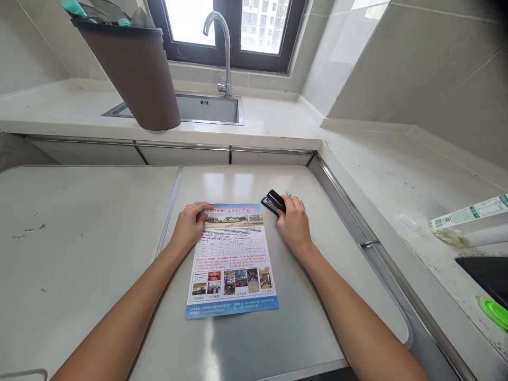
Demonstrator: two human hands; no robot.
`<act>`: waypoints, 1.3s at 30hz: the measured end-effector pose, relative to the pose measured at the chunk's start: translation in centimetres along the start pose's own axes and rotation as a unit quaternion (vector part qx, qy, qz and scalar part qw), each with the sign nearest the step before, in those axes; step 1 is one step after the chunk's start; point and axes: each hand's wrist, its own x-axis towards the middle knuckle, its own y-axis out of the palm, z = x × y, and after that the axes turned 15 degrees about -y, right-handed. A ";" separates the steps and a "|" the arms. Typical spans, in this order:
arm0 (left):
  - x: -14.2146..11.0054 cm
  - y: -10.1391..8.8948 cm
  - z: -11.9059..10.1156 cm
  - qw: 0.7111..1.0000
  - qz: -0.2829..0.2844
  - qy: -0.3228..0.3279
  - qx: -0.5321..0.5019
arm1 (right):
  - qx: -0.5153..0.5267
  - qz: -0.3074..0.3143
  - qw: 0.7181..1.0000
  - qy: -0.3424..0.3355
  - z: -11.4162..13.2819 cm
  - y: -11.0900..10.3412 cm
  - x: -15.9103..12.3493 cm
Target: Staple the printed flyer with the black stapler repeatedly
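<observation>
A printed flyer (234, 248) with blue bands, a table of text and several small photos lies flat on the pale folding table. My left hand (190, 222) pinches its upper left corner, with the thumb on the paper. Just beyond the upper right corner, my right hand (294, 219) is closed round a black stapler (273, 201), whose front end points left toward the flyer. A small gap separates the stapler from the paper. Behind the right fingers a tiny metallic bit (288, 193) shows, too small to name.
Behind the table (99, 238) runs a white counter with a sink (210, 108), a faucet (227, 53) and a tall brown bin (135, 79). Along the right counter are a white-and-green package (472, 214), a black item (486, 275) and a green lid (494, 312).
</observation>
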 end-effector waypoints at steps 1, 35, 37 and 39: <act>0.0 0.0 -0.1 1.000 0.006 0.003 0.009 | 0.007 -0.009 1.000 0.000 0.1 -0.1 0.0; 0.3 -0.9 -0.3 0.991 -0.049 -0.089 -0.090 | 0.309 0.355 0.872 -0.138 -3.1 -5.2 0.8; 0.2 -0.9 -0.3 0.991 -0.048 -0.090 -0.089 | 0.313 0.369 0.865 -0.130 -4.5 -5.5 0.7; 0.2 -0.9 -0.3 0.991 -0.046 -0.090 -0.089 | 0.318 0.374 0.863 -0.121 -5.6 -5.7 0.6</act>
